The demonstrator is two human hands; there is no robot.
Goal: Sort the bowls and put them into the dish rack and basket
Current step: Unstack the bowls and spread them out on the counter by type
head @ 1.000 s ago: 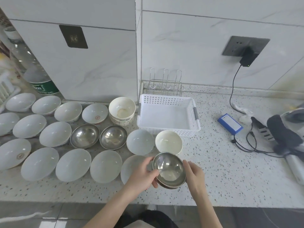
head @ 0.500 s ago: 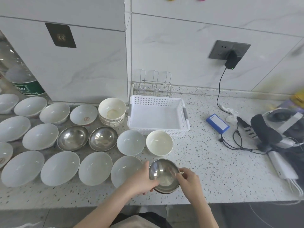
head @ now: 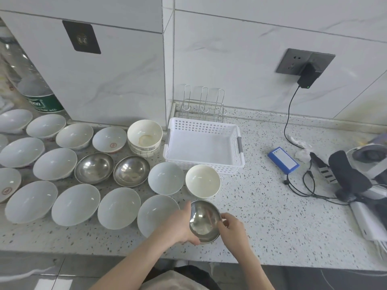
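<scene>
Two hands hold one steel bowl point(head: 204, 221) at the front edge of the counter point(head: 272, 216). The left hand point(head: 178, 227) wraps the bowl's left side, with the thumb on the rim and the fingers curled under it. The right hand point(head: 232, 226) pinches the right rim with bent fingers. The bowl tips a little toward the person. It may be two bowls stacked, but that is hard to tell.

Just behind it sits a cream bowl point(head: 202, 181). A pale bowl point(head: 165, 177) is beside that one, on its left. Another pale bowl point(head: 156, 214) is right next to the left hand, partly hidden by it.

More pale bowls fill the left side of the counter in rows. Two steel bowls point(head: 94, 168) sit side by side in the middle row. A stack of paper bowls point(head: 145, 137) stands behind them, near the wall.

The white basket point(head: 230, 166) sits behind the cream bowl, with no bowls in it. The wire rack point(head: 204, 105) stands behind the basket, against the wall, also with no bowls.

On the right lie a blue box point(head: 283, 160), black cables point(head: 303, 185) and a charger point(head: 307, 77) plugged into the wall. A green-label bottle point(head: 39, 99) stands far left.
</scene>
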